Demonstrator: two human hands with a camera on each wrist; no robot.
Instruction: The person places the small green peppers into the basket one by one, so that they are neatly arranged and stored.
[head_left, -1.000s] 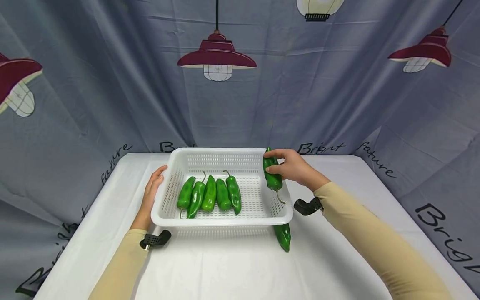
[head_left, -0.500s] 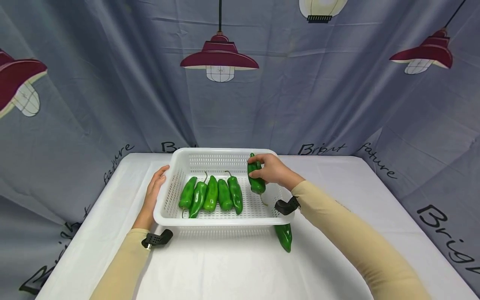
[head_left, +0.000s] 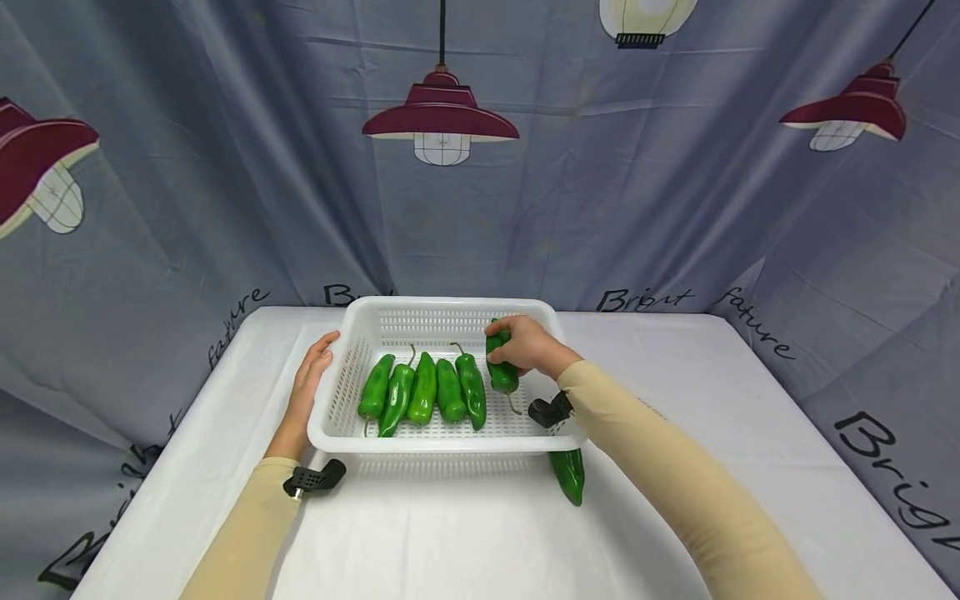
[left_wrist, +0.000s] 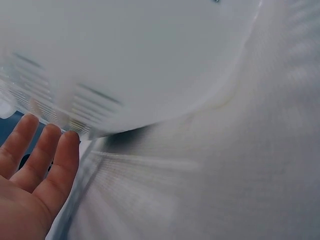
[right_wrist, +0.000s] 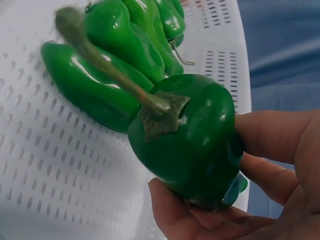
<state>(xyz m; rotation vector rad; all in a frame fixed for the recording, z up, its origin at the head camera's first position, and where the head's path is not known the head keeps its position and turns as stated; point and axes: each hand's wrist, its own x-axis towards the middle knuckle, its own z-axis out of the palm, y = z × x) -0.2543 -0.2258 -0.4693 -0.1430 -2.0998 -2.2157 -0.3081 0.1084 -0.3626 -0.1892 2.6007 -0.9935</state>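
Note:
My right hand grips a green pepper inside the right half of a white perforated basket. In the right wrist view the pepper points its stem toward the camera, with thumb and fingers around its body. Several green peppers lie side by side on the basket floor, left of the held one. My left hand rests along the basket's left end with fingers straight. The left wrist view shows that hand with its fingertips at the slotted wall of the basket.
Another green pepper lies on the white tablecloth, partly hidden under the basket's front right corner. A grey curtain printed with lamps hangs behind and beside the table.
My right hand has carried its pepper left and lower, from the basket's right rim to near the row of peppers. The left hand has stayed at the basket.

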